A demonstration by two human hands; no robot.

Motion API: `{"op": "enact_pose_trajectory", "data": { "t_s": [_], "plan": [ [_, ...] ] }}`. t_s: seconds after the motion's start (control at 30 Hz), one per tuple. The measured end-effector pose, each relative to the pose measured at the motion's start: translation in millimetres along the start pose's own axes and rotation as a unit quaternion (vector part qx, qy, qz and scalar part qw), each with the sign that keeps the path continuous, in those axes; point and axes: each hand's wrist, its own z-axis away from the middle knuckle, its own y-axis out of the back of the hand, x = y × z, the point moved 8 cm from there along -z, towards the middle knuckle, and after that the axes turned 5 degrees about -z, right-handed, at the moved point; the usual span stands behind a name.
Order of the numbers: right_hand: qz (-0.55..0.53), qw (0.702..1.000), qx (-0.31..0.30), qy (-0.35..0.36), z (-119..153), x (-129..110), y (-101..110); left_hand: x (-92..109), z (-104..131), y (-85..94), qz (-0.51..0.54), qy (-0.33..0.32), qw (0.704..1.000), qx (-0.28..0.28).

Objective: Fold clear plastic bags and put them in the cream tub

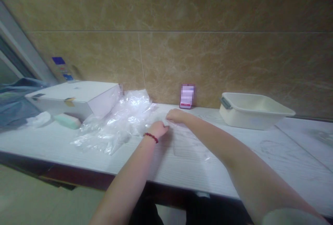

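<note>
My left hand (pixel 158 128), with a red bead bracelet on the wrist, rests on the white table (pixel 260 162) with its fingers pinched on the edge of a clear plastic bag (pixel 187 141) lying flat in front of me. A little farther back, my right hand (pixel 177 115) grips the same bag's far edge. A crumpled pile of clear plastic bags (pixel 119 121) lies just left of both hands.
A white flat box (pixel 78 96) sits at the back left with a pale green block (pixel 68 121) before it. A cream plastic basin (pixel 252 110) stands at the back right. A small pink-framed object (pixel 187 96) leans on the tiled wall. Blue-grey cloth (pixel 13 103) lies far left.
</note>
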Motion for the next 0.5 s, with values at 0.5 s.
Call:
{"op": "enact_pose_trajectory", "data": {
  "t_s": [0.5],
  "plan": [
    [-0.148,0.980,0.111,-0.073,28.0,32.7,9.0,16.0,-9.4,-2.7,0.045,-0.001,0.995,0.093]
  ]
}}
